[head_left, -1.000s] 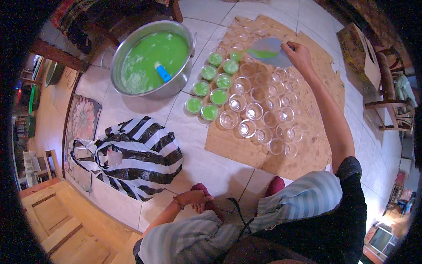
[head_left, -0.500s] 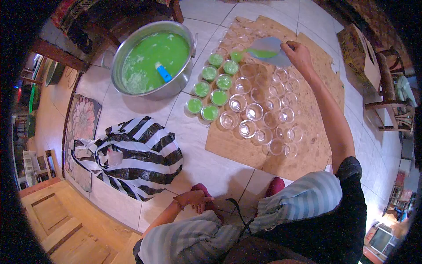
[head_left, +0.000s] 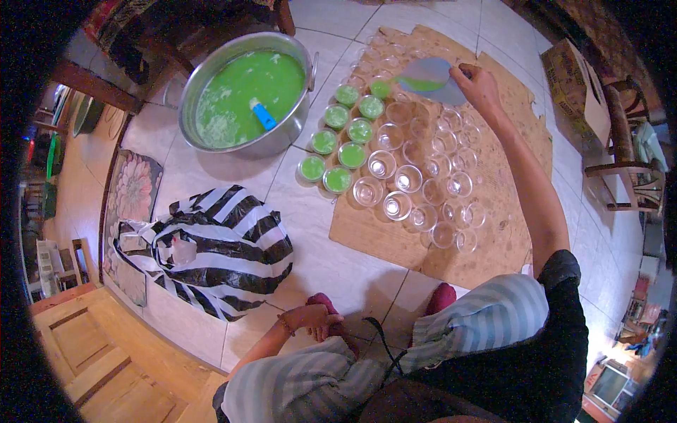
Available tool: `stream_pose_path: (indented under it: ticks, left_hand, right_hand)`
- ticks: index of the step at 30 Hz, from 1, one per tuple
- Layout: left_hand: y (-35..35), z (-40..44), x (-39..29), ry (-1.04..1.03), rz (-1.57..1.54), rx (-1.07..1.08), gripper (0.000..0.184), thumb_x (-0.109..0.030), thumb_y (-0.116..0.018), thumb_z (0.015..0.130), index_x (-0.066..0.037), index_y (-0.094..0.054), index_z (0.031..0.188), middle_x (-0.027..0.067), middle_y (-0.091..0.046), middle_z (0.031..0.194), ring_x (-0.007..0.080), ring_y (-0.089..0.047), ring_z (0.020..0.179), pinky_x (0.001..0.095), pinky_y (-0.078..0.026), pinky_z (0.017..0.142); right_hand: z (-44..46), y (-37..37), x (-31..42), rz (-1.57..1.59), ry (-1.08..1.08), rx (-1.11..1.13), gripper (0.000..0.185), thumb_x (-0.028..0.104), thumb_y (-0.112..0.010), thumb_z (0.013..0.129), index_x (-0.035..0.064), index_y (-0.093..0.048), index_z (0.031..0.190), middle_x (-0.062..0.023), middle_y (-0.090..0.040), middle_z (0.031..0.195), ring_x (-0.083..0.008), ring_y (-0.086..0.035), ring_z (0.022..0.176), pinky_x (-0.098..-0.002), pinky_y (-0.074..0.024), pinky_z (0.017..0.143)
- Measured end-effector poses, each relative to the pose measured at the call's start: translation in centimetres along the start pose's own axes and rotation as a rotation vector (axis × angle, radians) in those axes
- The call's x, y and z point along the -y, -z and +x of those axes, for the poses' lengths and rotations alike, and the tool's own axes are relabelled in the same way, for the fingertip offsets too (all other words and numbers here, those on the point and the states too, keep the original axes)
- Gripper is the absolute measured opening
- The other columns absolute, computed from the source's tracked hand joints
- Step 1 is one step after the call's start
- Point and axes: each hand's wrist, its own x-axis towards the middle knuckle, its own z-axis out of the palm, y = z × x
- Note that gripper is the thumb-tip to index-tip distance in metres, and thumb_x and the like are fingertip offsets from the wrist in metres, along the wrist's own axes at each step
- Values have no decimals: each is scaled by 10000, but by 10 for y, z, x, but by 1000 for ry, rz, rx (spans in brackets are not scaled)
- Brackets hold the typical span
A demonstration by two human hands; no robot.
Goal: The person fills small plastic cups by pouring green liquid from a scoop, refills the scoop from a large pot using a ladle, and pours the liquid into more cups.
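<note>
My right hand (head_left: 477, 88) is closed round the handle of a translucent jug (head_left: 425, 70), tilted to the left, with some green liquid inside. Just left of its lip stands a clear plastic cup with green liquid (head_left: 381, 88). Two rows of cups filled with green (head_left: 352, 156) run towards me from there. Beneath and nearer than the jug, many clear cups (head_left: 407, 179) stand on the cardboard (head_left: 493, 240). My left hand (head_left: 319, 319) hangs loosely by my left foot, fingers slightly bent, with no object visible in it.
A large metal pot (head_left: 308, 116) of green liquid stands at the upper left, with a blue-handled tool (head_left: 262, 115) in it. Nearer me lies a black-and-white striped plastic bag (head_left: 240, 247). A cardboard box (head_left: 575, 84) and a wooden chair (head_left: 624, 169) are at the right.
The green stream at the jug's lip has stopped, and the jug has tipped back slightly. My left hand and the cups have stayed in place.
</note>
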Motion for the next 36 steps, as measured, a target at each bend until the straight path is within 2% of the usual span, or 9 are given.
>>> stream_pose_path:
  ticks: [9, 18, 21, 24, 27, 30, 33, 36]
  left_hand:
    - [2, -11, -13, 25, 37, -31, 681, -548, -325, 905, -29, -698, 668, 89, -668, 653, 178, -648, 543, 257, -527, 488]
    - [1, -13, -14, 44, 17, -29, 695, -585, -337, 886, -31, -700, 674, 85, -670, 662, 180, -653, 567, 263, -531, 501]
    - [2, -5, -9, 91, -22, 23, 702, -593, -328, 885, -37, -701, 673, 81, -669, 656, 178, -650, 557, 263, -528, 499]
    - [1, -2, -9, 99, 4, 24, 703, -593, -320, 888, -44, -704, 672, 78, -667, 646, 172, -645, 541, 260, -525, 494]
    - [0, 1, -3, 79, 35, 4, 699, -582, -316, 895, -45, -705, 674, 73, -665, 638, 168, -641, 527, 258, -524, 491]
    - [-1, 6, 3, 51, 54, 2, 693, -570, -314, 901, -45, -705, 674, 66, -665, 634, 164, -636, 514, 259, -523, 486]
    - [-1, 5, 1, 73, 12, 6, 691, -565, -312, 904, -46, -705, 674, 61, -665, 632, 161, -631, 502, 259, -521, 481]
    - [-1, 3, 0, 59, 0, 0, 697, -567, -311, 903, -39, -703, 673, 62, -664, 629, 163, -628, 498, 259, -521, 480]
  right_hand:
    - [-1, 3, 8, 4, 8, 10, 506, 446, -531, 783, 6, -643, 1005, -190, -656, 851, -301, -643, 786, -343, -483, 733]
    - [0, -3, 6, 52, 55, -43, 418, 436, -514, 790, 33, -628, 782, -156, -582, 629, -275, -570, 579, -380, -437, 595]
    - [-1, -1, 6, 19, 47, -19, 425, 439, -510, 793, 36, -644, 804, -157, -604, 658, -279, -595, 612, -373, -451, 613]
    - [-4, 8, 16, -22, -58, 95, 436, 408, -550, 826, 10, -652, 970, -144, -670, 853, -256, -648, 785, -368, -484, 743]
    - [-4, 7, 14, -20, -65, 112, 443, 419, -554, 821, 19, -653, 983, -138, -671, 872, -257, -646, 805, -374, -484, 735]
    - [2, -14, -17, 73, -55, -67, 448, 437, -560, 815, 40, -658, 999, -112, -673, 893, -237, -636, 816, -362, -482, 725]
    - [-4, -8, -14, 353, -119, 21, 445, 436, -581, 782, 1, -652, 841, -29, -587, 674, -128, -541, 586, -277, -430, 548]
    - [4, -18, -28, 468, -254, 35, 368, 401, -572, 802, 39, -639, 795, 17, -492, 613, -83, -462, 558, -240, -379, 510]
